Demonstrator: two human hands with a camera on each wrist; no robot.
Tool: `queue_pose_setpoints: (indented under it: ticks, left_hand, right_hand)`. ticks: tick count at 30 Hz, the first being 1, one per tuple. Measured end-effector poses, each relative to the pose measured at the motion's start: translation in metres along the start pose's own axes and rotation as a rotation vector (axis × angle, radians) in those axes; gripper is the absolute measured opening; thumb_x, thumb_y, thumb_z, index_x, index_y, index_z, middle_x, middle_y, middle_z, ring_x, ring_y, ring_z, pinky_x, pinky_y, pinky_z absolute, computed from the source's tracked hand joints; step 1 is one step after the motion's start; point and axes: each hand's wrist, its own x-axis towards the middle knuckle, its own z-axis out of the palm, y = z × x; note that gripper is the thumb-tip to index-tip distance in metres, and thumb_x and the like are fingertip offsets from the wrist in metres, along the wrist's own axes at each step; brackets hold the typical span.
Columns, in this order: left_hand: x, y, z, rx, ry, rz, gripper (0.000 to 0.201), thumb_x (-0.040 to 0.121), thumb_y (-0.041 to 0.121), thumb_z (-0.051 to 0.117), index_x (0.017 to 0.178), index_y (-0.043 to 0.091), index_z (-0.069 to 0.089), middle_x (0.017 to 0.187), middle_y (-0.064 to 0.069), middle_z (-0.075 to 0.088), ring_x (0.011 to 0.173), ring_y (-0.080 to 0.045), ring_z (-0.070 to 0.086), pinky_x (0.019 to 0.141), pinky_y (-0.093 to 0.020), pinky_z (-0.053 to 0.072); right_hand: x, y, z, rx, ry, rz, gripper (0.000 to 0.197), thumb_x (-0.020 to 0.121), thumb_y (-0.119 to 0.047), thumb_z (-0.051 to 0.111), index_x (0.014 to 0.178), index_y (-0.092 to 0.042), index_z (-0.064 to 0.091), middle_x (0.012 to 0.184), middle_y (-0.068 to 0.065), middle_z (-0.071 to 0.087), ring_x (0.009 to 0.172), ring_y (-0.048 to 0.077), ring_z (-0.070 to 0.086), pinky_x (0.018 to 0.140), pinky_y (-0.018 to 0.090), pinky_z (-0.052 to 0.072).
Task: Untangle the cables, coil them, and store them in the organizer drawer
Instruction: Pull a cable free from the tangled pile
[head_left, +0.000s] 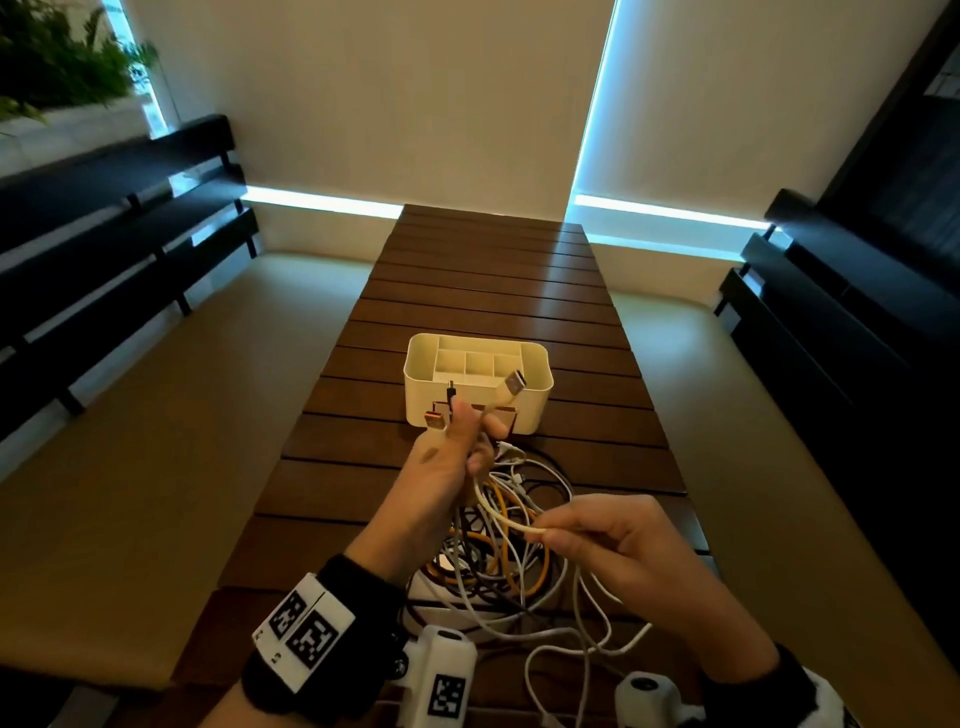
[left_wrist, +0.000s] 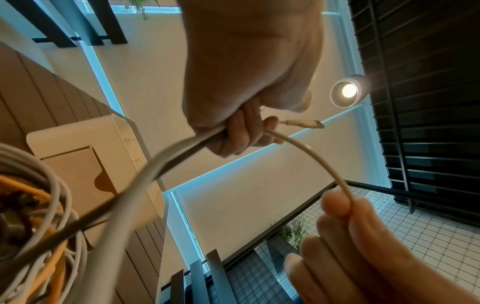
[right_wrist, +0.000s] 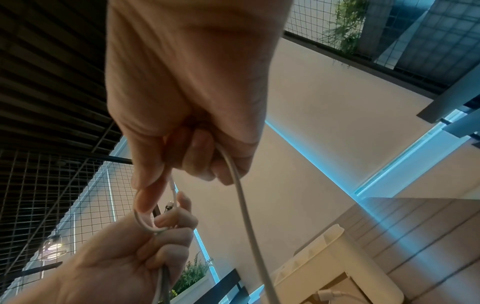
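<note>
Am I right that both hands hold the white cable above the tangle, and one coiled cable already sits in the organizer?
Not quite. The left hand and right hand do hold the white cable above the tangle, but the head view shows the organizer with no coiled cable in its visible compartments.

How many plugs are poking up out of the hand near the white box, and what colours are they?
Plugs above the left hand:
Cream flat plug: 1
Small black plug: 1
Orange flat plug: 1
Total: 3
The cream round cable runs from the left hand to the right hand, which pinches it.
</note>
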Motion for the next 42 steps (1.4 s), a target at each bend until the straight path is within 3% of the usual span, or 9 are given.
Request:
queue_pose_setpoints:
  ticks: [8,15,18,24,29,31,33,36,42]
  left_hand:
    - [0.007,-0.001,-0.005,0.024,0.123,0.124,0.035,0.071,0.038,0.076,0.071,0.014,0.051,0.07,0.004,0.062,0.062,-0.006,0.057,0.054,-0.017,0.044]
    - [0.004,0.004,0.002,-0.011,0.144,0.063,0.048,0.084,0.05,0.041,0.072,0.005,0.055,0.06,0.006,0.063,0.06,0.0,0.062,0.053,-0.012,0.045]
    - [0.001,0.009,0.01,-0.002,0.154,0.037,0.058,0.085,0.055,0.031,0.066,0.006,0.054,0.047,0.009,0.042,0.042,0.0,0.041,0.046,-0.013,0.034]
    - [-0.001,0.014,0.019,-0.033,0.148,0.091,0.059,0.084,0.058,0.026,0.052,0.012,0.045,0.052,0.003,0.041,0.057,-0.009,0.044,0.073,-0.028,0.038]
    - [-0.005,0.012,0.022,-0.237,0.074,0.126,0.055,0.084,0.055,0.031,0.052,0.013,0.044,0.054,-0.003,0.046,0.057,-0.015,0.048,0.06,-0.026,0.047]
    - [-0.007,0.014,0.023,-0.298,0.049,0.136,0.056,0.085,0.057,0.032,0.053,0.013,0.041,0.052,-0.005,0.041,0.053,-0.019,0.041,0.061,-0.032,0.045]
    - [-0.01,0.017,0.025,-0.334,0.025,0.154,0.056,0.085,0.06,0.034,0.052,0.015,0.039,0.049,-0.001,0.037,0.047,-0.015,0.034,0.054,-0.029,0.039]
    - [-0.012,0.029,0.02,-0.399,0.046,0.198,0.055,0.085,0.058,0.032,0.049,0.017,0.037,0.046,0.006,0.03,0.038,-0.006,0.026,0.04,-0.019,0.026]
    - [-0.017,0.068,-0.031,-0.483,0.257,0.31,0.067,0.097,0.056,0.017,0.043,0.019,0.033,0.041,0.01,0.025,0.033,-0.002,0.019,0.036,-0.018,0.016]
  right_hand:
    - [-0.005,-0.008,-0.015,-0.135,-0.147,0.006,0.028,0.08,-0.045,0.052,0.101,-0.031,0.064,0.076,-0.027,0.063,0.068,0.002,0.06,0.058,0.009,0.044]
    - [0.0,-0.009,-0.009,-0.209,-0.128,0.102,0.012,0.084,-0.031,0.062,0.077,-0.04,0.063,0.069,-0.01,0.063,0.064,0.009,0.057,0.056,0.013,0.044]
    - [0.005,-0.013,0.0,-0.258,-0.174,0.146,0.008,0.087,-0.029,0.06,0.083,-0.029,0.066,0.073,-0.006,0.062,0.07,0.01,0.058,0.062,0.019,0.048]
    - [0.015,-0.017,0.013,-0.323,-0.322,0.322,0.049,0.065,-0.053,0.074,0.098,-0.032,0.044,0.105,-0.016,0.038,0.092,0.002,0.046,0.075,0.02,0.046]
    - [0.029,-0.021,0.019,-0.047,-0.289,0.423,0.065,0.073,-0.045,0.071,0.117,-0.031,0.025,0.119,-0.018,0.033,0.115,0.002,0.04,0.086,0.015,0.044]
    - [0.038,-0.016,0.024,0.198,-0.245,0.477,0.06,0.079,-0.036,0.069,0.12,-0.027,0.026,0.121,-0.015,0.04,0.117,0.007,0.047,0.093,0.028,0.05]
    - [0.046,-0.013,0.029,0.387,-0.252,0.471,0.045,0.085,-0.018,0.064,0.118,-0.023,0.035,0.107,-0.006,0.056,0.102,0.009,0.059,0.087,0.031,0.053]
    - [0.041,-0.014,0.028,0.558,-0.404,0.484,0.009,0.092,-0.011,0.051,0.093,-0.02,0.053,0.062,-0.008,0.058,0.053,0.004,0.055,0.053,0.017,0.046]
    - [-0.03,0.019,-0.042,0.11,-0.638,0.615,0.02,0.089,-0.032,0.053,0.071,-0.034,0.06,0.064,-0.007,0.052,0.058,0.019,0.047,0.059,0.032,0.04]
